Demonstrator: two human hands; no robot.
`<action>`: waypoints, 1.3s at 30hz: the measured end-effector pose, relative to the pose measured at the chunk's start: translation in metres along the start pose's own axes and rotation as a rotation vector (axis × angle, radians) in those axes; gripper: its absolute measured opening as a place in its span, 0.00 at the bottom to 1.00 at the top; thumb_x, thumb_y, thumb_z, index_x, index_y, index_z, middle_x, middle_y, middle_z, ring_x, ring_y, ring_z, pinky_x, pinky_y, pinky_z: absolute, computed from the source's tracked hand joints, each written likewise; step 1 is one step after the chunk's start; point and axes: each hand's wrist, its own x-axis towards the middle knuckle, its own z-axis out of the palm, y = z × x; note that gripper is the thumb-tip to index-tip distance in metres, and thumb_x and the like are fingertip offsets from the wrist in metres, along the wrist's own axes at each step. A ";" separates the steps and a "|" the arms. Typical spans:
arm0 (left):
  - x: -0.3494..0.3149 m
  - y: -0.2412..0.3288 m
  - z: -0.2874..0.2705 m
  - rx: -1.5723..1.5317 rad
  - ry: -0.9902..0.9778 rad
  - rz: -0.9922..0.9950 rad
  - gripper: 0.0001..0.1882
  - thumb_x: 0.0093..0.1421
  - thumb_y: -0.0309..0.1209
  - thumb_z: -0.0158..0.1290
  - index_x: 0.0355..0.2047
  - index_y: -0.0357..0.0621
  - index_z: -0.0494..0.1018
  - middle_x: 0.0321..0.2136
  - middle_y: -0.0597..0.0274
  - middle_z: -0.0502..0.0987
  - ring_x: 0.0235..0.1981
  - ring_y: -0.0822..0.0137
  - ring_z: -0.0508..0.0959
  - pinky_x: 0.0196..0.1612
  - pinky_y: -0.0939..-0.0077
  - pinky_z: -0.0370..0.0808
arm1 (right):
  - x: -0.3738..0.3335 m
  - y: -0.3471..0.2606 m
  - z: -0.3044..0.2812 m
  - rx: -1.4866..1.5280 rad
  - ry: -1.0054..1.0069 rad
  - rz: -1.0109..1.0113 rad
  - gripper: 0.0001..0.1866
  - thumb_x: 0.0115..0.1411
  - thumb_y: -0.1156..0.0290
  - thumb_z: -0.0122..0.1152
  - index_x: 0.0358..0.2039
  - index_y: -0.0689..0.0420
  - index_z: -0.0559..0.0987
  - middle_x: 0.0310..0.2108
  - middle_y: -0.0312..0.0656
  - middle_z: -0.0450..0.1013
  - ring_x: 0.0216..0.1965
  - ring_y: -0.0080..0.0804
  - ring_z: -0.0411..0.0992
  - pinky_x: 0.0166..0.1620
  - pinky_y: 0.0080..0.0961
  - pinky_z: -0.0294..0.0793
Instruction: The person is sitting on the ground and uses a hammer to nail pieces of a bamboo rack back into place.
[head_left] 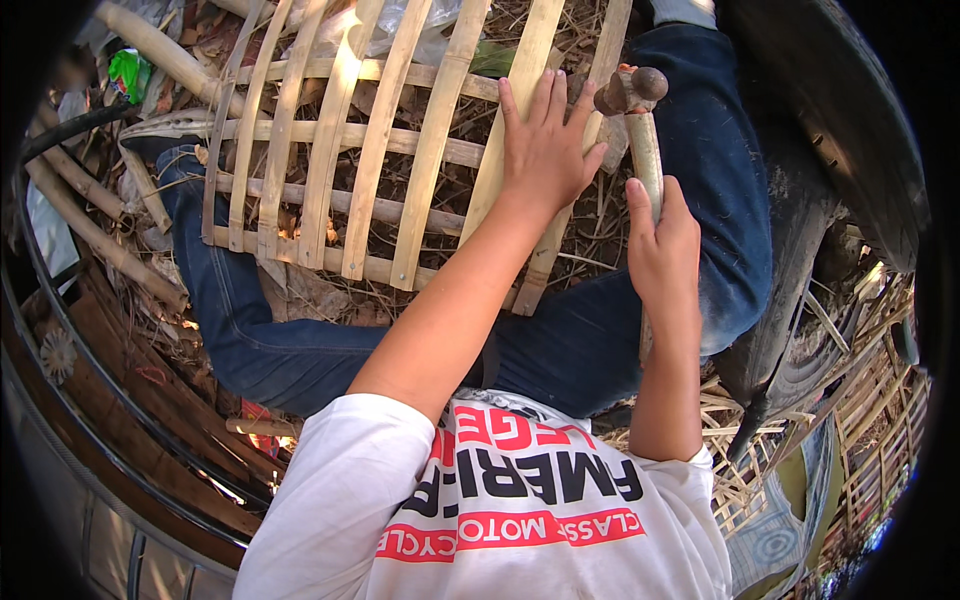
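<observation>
My left hand (548,145) lies with fingers spread on the pale upright slats near the right end of a bamboo slat frame (428,160). My right hand (664,240) is wrapped round the wooden handle of a ball-peen hammer (646,140). The hammer's rusty head is raised at the top of the handle, just right of my left fingers. The frame's several long slats cross thinner bars beneath them, and it rests between my legs in blue jeans (700,150). Small nail heads seem to dot the crossings.
Dry leaves, straw and plastic scraps litter the ground. Bamboo poles (105,245) lie at the left beside a black curved metal tube (60,300). A black tyre (840,110) stands close on the right, above a woven bamboo lattice (870,420) and a patterned cloth (775,530).
</observation>
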 end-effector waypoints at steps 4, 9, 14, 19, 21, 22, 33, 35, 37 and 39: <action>0.000 0.000 0.002 0.011 -0.001 0.000 0.38 0.62 0.53 0.48 0.68 0.47 0.59 0.65 0.46 0.63 0.70 0.54 0.56 0.66 0.28 0.36 | 0.001 0.003 0.004 -0.010 0.025 -0.048 0.17 0.68 0.61 0.55 0.33 0.66 0.70 0.23 0.61 0.72 0.27 0.63 0.71 0.32 0.43 0.69; -0.002 -0.001 0.003 0.002 0.006 0.004 0.38 0.63 0.53 0.48 0.68 0.47 0.59 0.64 0.46 0.64 0.70 0.54 0.56 0.66 0.27 0.36 | -0.002 -0.006 0.000 -0.013 0.024 0.006 0.17 0.68 0.62 0.55 0.33 0.66 0.70 0.24 0.61 0.72 0.27 0.63 0.71 0.31 0.44 0.69; -0.001 -0.002 0.004 -0.008 0.024 0.005 0.37 0.62 0.52 0.48 0.68 0.47 0.59 0.63 0.45 0.66 0.69 0.53 0.57 0.66 0.27 0.36 | 0.002 0.002 0.006 -0.053 0.041 -0.057 0.17 0.68 0.61 0.54 0.33 0.65 0.70 0.23 0.59 0.72 0.26 0.60 0.72 0.30 0.42 0.69; -0.002 0.000 0.004 -0.017 0.016 -0.003 0.37 0.62 0.51 0.48 0.68 0.47 0.59 0.62 0.47 0.66 0.69 0.54 0.58 0.66 0.26 0.36 | -0.005 -0.007 -0.002 -0.048 0.029 -0.018 0.17 0.69 0.61 0.54 0.33 0.65 0.70 0.22 0.57 0.72 0.25 0.58 0.73 0.31 0.43 0.69; -0.003 0.000 0.001 -0.020 0.012 0.001 0.36 0.63 0.50 0.48 0.67 0.47 0.60 0.62 0.49 0.67 0.68 0.54 0.59 0.66 0.25 0.37 | -0.006 -0.006 0.001 -0.033 0.037 -0.040 0.17 0.69 0.61 0.54 0.34 0.65 0.70 0.22 0.58 0.72 0.26 0.59 0.73 0.31 0.43 0.69; -0.002 0.001 0.002 -0.024 0.013 0.002 0.36 0.63 0.50 0.48 0.67 0.47 0.60 0.62 0.49 0.67 0.68 0.54 0.59 0.66 0.25 0.37 | -0.005 -0.006 0.001 -0.024 0.054 -0.065 0.17 0.68 0.61 0.54 0.34 0.65 0.70 0.22 0.59 0.72 0.26 0.60 0.73 0.31 0.44 0.69; -0.001 0.001 0.005 -0.007 0.014 -0.007 0.35 0.62 0.49 0.48 0.66 0.45 0.62 0.56 0.51 0.71 0.66 0.53 0.62 0.63 0.22 0.41 | 0.000 0.010 0.012 -0.117 0.036 -0.133 0.17 0.68 0.62 0.55 0.32 0.65 0.69 0.22 0.58 0.72 0.24 0.59 0.72 0.30 0.43 0.69; -0.005 0.000 0.005 -0.002 0.023 -0.019 0.34 0.62 0.49 0.49 0.64 0.44 0.63 0.55 0.50 0.71 0.65 0.50 0.63 0.62 0.21 0.42 | -0.005 -0.005 0.002 -0.093 0.036 -0.104 0.17 0.68 0.62 0.55 0.32 0.65 0.69 0.21 0.58 0.72 0.23 0.57 0.72 0.29 0.42 0.69; 0.001 -0.001 0.005 -0.027 0.022 -0.005 0.34 0.62 0.49 0.48 0.65 0.45 0.62 0.55 0.50 0.71 0.65 0.50 0.62 0.62 0.21 0.41 | -0.006 -0.020 -0.005 -0.028 0.068 -0.064 0.16 0.68 0.63 0.55 0.33 0.65 0.70 0.21 0.57 0.72 0.23 0.56 0.72 0.29 0.42 0.69; -0.002 -0.001 0.006 -0.057 0.035 0.011 0.35 0.61 0.48 0.50 0.66 0.47 0.61 0.53 0.51 0.72 0.64 0.50 0.63 0.62 0.21 0.42 | -0.004 -0.010 0.004 -0.044 0.080 -0.095 0.17 0.68 0.62 0.55 0.33 0.65 0.70 0.22 0.58 0.72 0.24 0.57 0.73 0.30 0.42 0.70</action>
